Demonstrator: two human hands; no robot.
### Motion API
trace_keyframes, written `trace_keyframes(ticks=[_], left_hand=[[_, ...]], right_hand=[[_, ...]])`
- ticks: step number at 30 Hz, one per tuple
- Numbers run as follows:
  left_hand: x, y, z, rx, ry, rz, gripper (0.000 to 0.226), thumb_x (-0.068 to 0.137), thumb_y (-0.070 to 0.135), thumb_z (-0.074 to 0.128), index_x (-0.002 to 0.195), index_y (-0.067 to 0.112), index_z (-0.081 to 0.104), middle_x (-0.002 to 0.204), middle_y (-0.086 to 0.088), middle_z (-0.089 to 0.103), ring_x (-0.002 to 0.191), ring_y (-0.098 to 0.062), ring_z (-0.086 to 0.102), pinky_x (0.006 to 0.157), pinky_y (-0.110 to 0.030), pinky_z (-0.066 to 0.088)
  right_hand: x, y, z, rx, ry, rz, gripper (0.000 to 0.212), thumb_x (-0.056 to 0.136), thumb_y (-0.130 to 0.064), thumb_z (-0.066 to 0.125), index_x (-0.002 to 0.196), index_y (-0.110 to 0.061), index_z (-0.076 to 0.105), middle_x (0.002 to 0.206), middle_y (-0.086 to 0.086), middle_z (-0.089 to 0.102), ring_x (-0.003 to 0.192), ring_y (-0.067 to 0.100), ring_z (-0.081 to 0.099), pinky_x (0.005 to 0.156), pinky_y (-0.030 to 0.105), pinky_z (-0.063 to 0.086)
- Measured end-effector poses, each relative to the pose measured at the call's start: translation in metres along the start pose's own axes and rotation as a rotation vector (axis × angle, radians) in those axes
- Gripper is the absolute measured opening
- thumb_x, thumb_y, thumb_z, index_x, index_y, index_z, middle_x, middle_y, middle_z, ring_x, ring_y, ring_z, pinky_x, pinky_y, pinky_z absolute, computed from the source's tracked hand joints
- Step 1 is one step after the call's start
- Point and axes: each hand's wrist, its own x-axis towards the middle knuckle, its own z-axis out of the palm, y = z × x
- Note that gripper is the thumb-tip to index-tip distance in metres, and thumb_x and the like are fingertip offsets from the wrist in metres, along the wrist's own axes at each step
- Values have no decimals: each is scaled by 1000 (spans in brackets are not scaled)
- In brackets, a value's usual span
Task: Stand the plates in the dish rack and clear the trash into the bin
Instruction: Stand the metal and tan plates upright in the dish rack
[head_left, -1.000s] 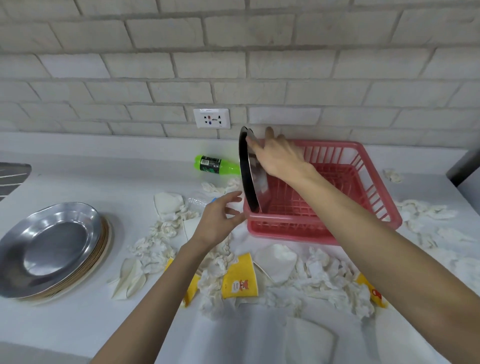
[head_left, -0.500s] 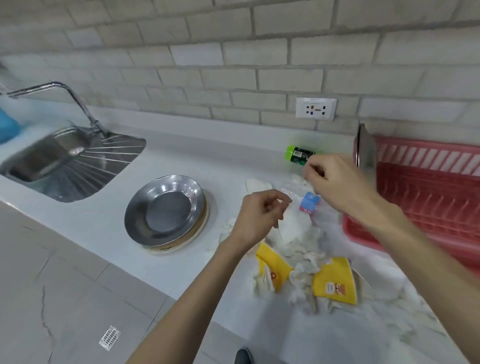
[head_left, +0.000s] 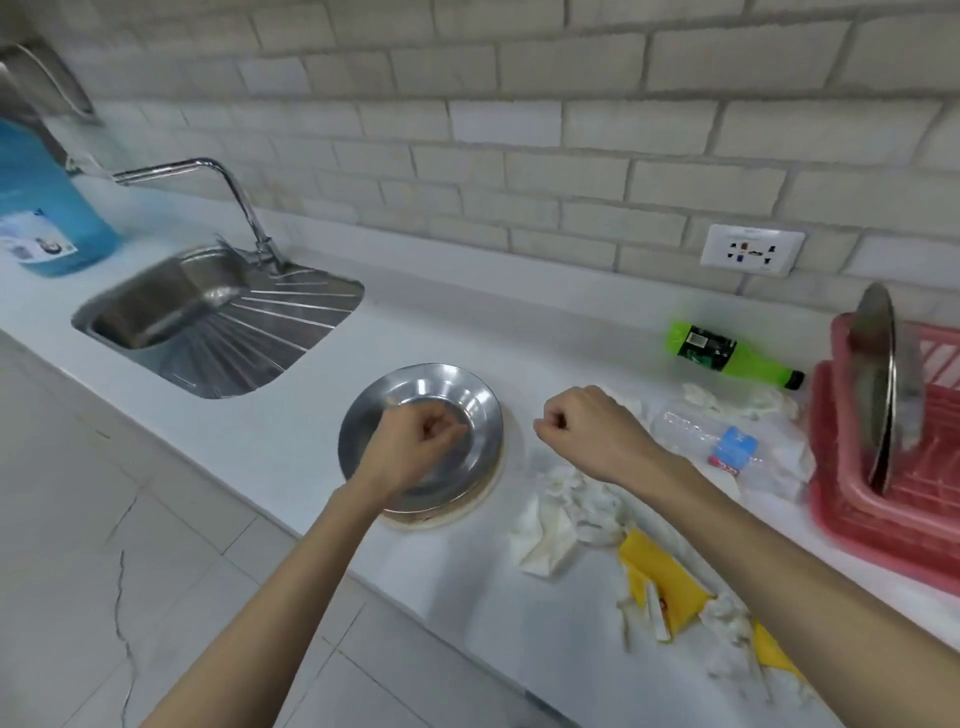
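Brick wall (head_left: 519, 104), white counter (head_left: 467, 332), tiled floor (head_left: 104, 571)

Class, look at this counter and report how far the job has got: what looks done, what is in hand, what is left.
Done: one plate stands in the red dish rack. In hand: nothing gripped; the left hand hovers curled over the stacked plates, the right hand beside them. Left: that stack, plus the green bottle, clear bottle, tissues and yellow cups. No bin is in view.
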Motion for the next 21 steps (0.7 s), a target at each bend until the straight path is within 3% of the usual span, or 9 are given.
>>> trace_keyframes(ticks=[3, 8, 11, 14, 16, 18, 21], left_hand=[[18, -31, -25, 116, -2, -4, 19, 85, 30, 63, 68, 22, 61, 59, 0, 55, 56, -11, 48, 59, -39, 45], [59, -79, -49, 270, -21, -4, 5, 84, 28, 71, 88, 30, 70, 73, 11, 65, 72, -11, 61, 65, -30, 49], [91, -100, -57, 404, -16, 13, 22, 85, 29, 71, 106, 29, 67, 96, 11, 65, 85, -14, 60, 70, -29, 44], [118, -117, -59, 492, -81, -20, 44, 82, 36, 75, 122, 28, 59, 113, 8, 59, 96, -16, 58, 77, -31, 45], [128, -125, -58, 514, -149, -72, 49, 78, 42, 79, 120, 26, 58, 113, 5, 58, 105, -18, 57, 79, -31, 44], [135, -129, -55, 510, -185, -99, 42, 75, 43, 81, 105, 23, 61, 101, 4, 61, 99, -19, 58, 75, -31, 44], [145, -135, -53, 430, -194, -108, 31, 71, 36, 86, 80, 21, 60, 79, 5, 62, 81, -20, 60, 66, -29, 43]], right_hand=[[12, -13, 18, 11, -40, 40, 36, 85, -18, 51, 54, -14, 31, 56, 5, 36, 55, 21, 31, 50, 30, 26], [30, -21, 52, 16, -106, 155, 41, 86, -22, 48, 53, -18, 26, 50, 0, 28, 52, 22, 26, 49, 29, 23], [39, -19, 71, 34, -123, 274, 47, 92, -33, 51, 52, -19, 30, 50, -1, 37, 50, 22, 34, 50, 29, 28], [42, -20, 83, 70, -142, 368, 45, 94, -43, 48, 60, -14, 51, 61, 3, 60, 54, 24, 53, 62, 31, 48], [42, -22, 90, 99, -163, 423, 47, 94, -46, 46, 70, -9, 61, 56, 3, 61, 49, 23, 57, 69, 32, 53], [44, -19, 99, 149, -189, 461, 48, 93, -46, 48, 78, -4, 66, 55, 7, 64, 45, 22, 58, 69, 32, 54], [49, -12, 112, 257, -177, 472, 39, 89, -38, 53, 62, -11, 54, 53, 10, 62, 45, 26, 61, 63, 32, 53]])
